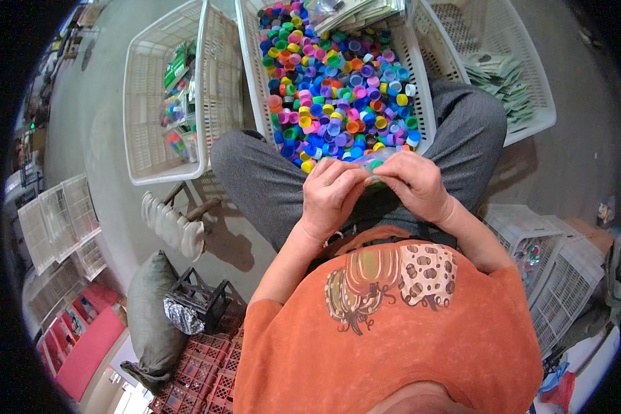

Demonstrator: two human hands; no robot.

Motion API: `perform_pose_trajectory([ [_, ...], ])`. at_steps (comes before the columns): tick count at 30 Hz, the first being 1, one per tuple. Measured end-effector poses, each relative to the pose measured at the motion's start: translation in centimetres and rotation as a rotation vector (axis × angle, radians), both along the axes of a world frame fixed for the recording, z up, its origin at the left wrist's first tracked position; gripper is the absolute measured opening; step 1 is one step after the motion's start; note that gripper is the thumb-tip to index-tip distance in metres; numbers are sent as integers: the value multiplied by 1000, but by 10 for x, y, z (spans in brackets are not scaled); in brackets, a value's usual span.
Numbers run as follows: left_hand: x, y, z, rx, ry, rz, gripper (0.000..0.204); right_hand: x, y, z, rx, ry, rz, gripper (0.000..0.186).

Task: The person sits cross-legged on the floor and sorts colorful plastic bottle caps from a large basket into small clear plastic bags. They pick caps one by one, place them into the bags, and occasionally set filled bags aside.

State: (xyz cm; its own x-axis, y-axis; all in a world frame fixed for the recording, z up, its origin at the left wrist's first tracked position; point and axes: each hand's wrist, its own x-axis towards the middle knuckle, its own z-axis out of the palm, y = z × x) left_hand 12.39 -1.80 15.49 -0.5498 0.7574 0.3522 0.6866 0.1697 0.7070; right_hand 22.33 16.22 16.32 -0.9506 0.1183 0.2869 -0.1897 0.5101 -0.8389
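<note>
In front of me both hands meet at a small clear plastic bag with a green cap and other coloured bits showing through it. My left hand is closed, thumb and fingers pinching the bag's near edge. Close beside it, my right hand pinches the same edge with its thumb and fingertips. Much of the bag is hidden behind my fingers. Just beyond, a white plastic crate holds many loose round plastic caps in mixed colours. Flat printed plastic bags lie in a pile at its far end.
At the left, a white slatted crate contains filled packets. Another white crate at the right holds green-and-white flat packets. A stuffed sack and red crates stand at lower left; more white crates at lower right.
</note>
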Motion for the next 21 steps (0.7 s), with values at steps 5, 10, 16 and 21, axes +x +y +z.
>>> perform_pose_trajectory([
  [5,-6,7,5,29,-60,42,10,-5,2,18,-213,-200,-78,10],
  [10,-12,8,7,-7,-10,72,10,-11,4,22,-269,-249,-65,9],
  [16,-16,17,32,110,-48,94,8,-21,2,28,-256,-221,-128,7],
  [21,-20,24,34,115,14,133,20,-31,-7,40,53,-39,-166,11],
])
